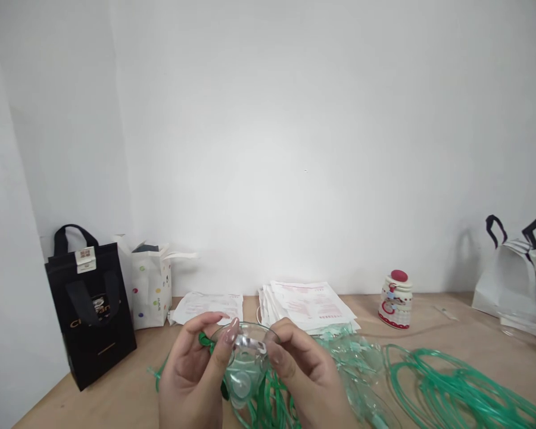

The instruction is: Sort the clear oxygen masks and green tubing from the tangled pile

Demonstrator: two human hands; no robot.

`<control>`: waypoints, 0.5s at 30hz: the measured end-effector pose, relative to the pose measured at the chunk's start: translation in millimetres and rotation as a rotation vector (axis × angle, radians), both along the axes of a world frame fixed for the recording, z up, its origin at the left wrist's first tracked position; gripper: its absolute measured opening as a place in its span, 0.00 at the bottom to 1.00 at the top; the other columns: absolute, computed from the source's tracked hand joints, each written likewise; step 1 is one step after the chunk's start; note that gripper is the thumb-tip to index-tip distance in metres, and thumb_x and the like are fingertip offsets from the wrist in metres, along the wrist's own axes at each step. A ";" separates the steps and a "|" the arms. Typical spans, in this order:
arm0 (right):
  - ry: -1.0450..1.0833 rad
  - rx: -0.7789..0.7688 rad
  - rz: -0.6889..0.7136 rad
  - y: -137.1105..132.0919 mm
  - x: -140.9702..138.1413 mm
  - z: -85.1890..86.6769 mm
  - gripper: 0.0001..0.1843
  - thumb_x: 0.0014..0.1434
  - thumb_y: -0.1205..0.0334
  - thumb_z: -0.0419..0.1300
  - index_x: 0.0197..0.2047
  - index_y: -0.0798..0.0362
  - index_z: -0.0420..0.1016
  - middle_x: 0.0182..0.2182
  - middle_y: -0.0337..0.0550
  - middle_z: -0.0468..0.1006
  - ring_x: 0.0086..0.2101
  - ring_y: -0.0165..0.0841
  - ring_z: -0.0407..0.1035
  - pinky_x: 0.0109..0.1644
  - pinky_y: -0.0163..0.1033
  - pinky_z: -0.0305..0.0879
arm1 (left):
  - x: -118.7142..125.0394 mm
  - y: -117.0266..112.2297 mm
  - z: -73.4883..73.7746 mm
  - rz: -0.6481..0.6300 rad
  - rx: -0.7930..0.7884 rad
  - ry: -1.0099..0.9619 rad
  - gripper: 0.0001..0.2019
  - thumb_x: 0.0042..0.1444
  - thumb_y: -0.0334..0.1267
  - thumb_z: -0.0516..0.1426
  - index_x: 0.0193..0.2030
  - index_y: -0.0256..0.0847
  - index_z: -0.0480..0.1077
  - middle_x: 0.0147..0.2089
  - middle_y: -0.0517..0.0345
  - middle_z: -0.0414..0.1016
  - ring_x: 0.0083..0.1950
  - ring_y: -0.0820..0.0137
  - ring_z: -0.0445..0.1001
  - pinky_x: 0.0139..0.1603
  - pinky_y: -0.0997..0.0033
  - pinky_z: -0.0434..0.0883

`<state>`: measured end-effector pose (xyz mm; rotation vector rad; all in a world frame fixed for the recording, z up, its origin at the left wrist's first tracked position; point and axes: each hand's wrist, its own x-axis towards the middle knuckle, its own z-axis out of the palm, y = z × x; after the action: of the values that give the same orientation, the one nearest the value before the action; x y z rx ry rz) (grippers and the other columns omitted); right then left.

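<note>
Between both hands is a clear green-tinted oxygen mask (245,372) with a shiny metal nose strip (250,342) across it. My left hand (199,369) grips the mask's left edge, thumb on the front by the strip and fingers behind. My right hand (304,375) pinches the right edge near the strip's other end. A green elastic strap (205,340) shows at the mask's left side. Below and behind the mask hang green straps and tubing (272,399). More clear green masks (355,354) lie on the table just right of my right hand.
Coiled green tubing (455,381) covers the right front of the brown table (147,351). White printed packets (310,304) lie at the back. A black bag (92,316) and a dotted white bag (150,286) stand left. A decorated jar (395,300) and white bag (509,274) stand right.
</note>
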<state>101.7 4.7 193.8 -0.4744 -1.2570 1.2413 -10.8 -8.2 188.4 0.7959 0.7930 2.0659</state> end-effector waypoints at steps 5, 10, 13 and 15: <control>0.018 0.016 -0.021 -0.3 -1.0 0.1 0.12 0.49 0.54 0.64 0.22 0.54 0.72 0.23 0.36 0.65 0.27 0.28 0.58 0.33 0.32 0.58 | 8.4 -4.0 -1.3 0.076 0.004 0.024 0.22 0.34 0.42 0.69 0.37 0.41 0.70 0.29 0.60 0.77 0.30 0.72 0.74 0.29 0.80 0.69; 0.002 0.049 -0.051 2.1 1.7 -1.4 0.13 0.50 0.54 0.63 0.22 0.53 0.71 0.21 0.34 0.63 0.25 0.27 0.56 0.31 0.31 0.56 | 1.5 -2.9 -1.7 -0.019 -0.047 0.172 0.19 0.41 0.43 0.66 0.41 0.41 0.72 0.29 0.60 0.76 0.32 0.72 0.73 0.32 0.80 0.69; -0.016 0.076 -0.043 6.2 5.3 -3.9 0.14 0.51 0.54 0.63 0.21 0.53 0.71 0.20 0.34 0.63 0.24 0.26 0.55 0.30 0.31 0.56 | -6.6 -2.9 1.3 -0.092 -0.053 0.393 0.14 0.45 0.44 0.63 0.37 0.40 0.76 0.33 0.55 0.77 0.38 0.67 0.74 0.38 0.78 0.70; -0.051 0.071 0.000 8.5 8.1 -5.2 0.14 0.50 0.53 0.63 0.21 0.54 0.71 0.20 0.34 0.64 0.25 0.26 0.56 0.30 0.30 0.56 | -11.5 -3.6 4.2 -0.184 -0.053 0.503 0.12 0.45 0.44 0.63 0.34 0.40 0.77 0.34 0.54 0.78 0.38 0.65 0.74 0.38 0.75 0.71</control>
<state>109.8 13.2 188.6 -0.4566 -1.3398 1.1870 -22.3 -11.8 192.6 1.3331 0.9938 1.6910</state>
